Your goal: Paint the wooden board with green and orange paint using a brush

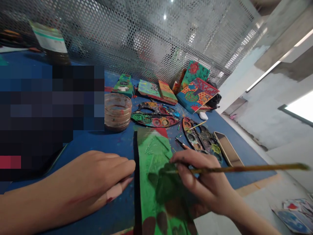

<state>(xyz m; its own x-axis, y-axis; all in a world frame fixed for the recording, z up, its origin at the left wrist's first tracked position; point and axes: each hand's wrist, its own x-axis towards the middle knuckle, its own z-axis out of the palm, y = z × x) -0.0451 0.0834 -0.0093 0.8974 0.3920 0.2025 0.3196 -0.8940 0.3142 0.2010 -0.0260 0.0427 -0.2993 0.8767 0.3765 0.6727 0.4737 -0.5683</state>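
Note:
A long green-painted board (pixel 156 169) with a red far end lies on the blue table (pixel 107 143) in front of me. My right hand (pixel 202 182) is pinched on a thin paintbrush (pixel 244 168), its tip on a dark green patch of the board, its handle pointing right. My left hand (pixel 97 176) rests on the table against the board's left edge, fingers curled together and holding nothing I can see.
Two paint palettes (pixel 156 118) (pixel 200 137) and a jar of murky water (pixel 117 111) sit beyond the board. Painted boxes (pixel 195 93) lean against a perforated metal screen (pixel 156 39). A phone (pixel 228 152) lies right of the palettes. The table's right edge is near.

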